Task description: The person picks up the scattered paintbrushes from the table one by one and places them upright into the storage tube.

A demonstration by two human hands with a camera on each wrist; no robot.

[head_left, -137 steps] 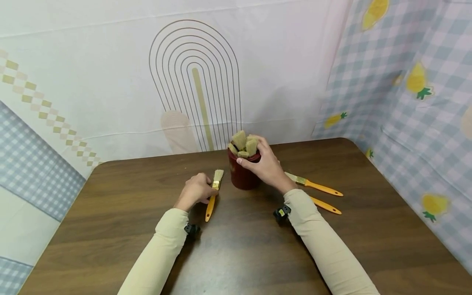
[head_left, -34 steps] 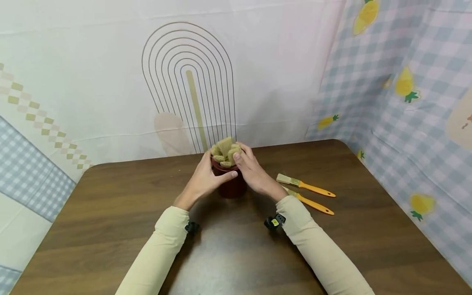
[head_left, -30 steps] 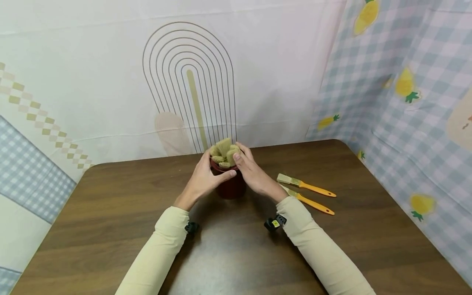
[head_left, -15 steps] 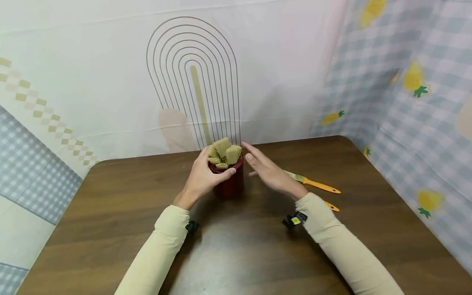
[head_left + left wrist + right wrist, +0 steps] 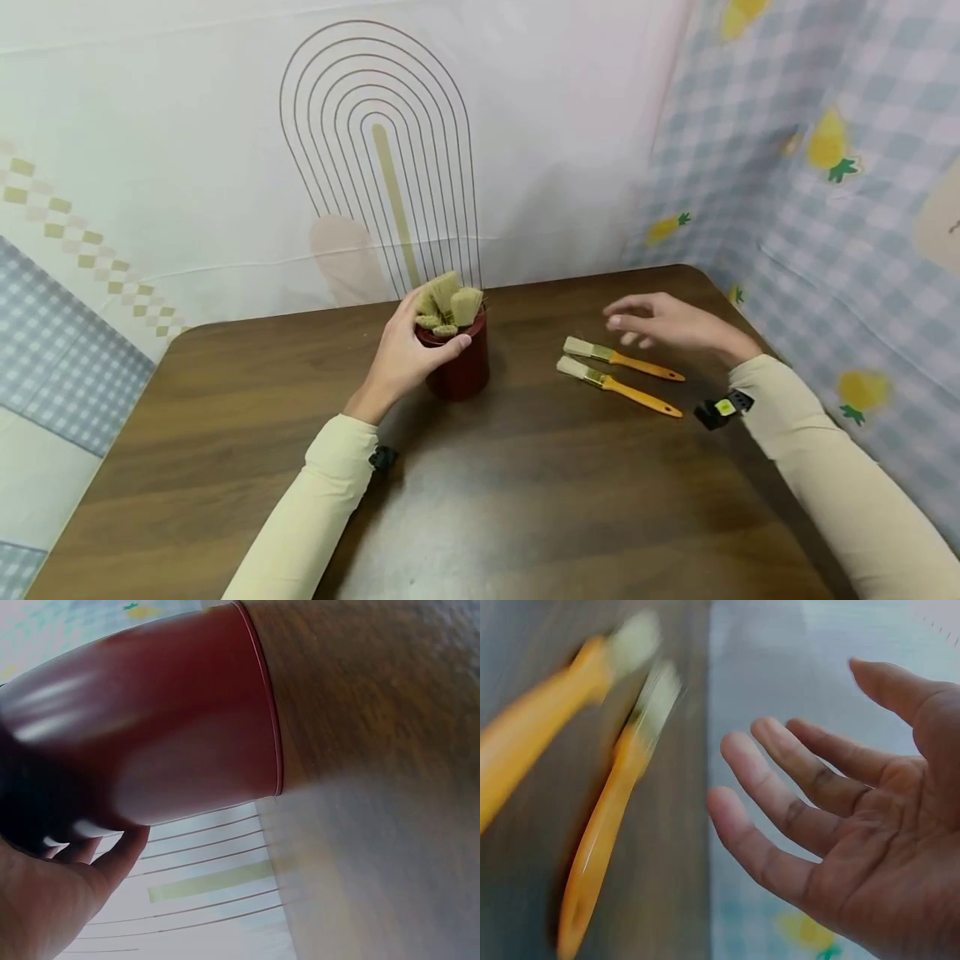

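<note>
A dark red pot (image 5: 461,367) stands upright on the table with several paintbrushes in it, their pale bristles (image 5: 467,305) up and their handles hidden inside. My left hand (image 5: 401,346) grips the pot near its rim, thumb in front and fingers behind. In the left wrist view the pot's smooth wall (image 5: 172,720) fills the upper left. My right hand (image 5: 671,323) hovers above the table behind two flat paintbrushes, the farther paintbrush (image 5: 637,363) and the nearer paintbrush (image 5: 641,398), both with orange handles. In the right wrist view its fingers (image 5: 780,799) are spread and hold nothing.
The brown wooden table (image 5: 525,492) reaches back to a white cloth wall (image 5: 570,108) with printed arches. On the right side hangs a blue checked cloth (image 5: 795,225) with pineapple prints.
The paintbrush on the left was put into the pot, which moved left. My right hand let go of the bristles and moved right, over past the two paintbrushes. My left hand now holds the pot alone.
</note>
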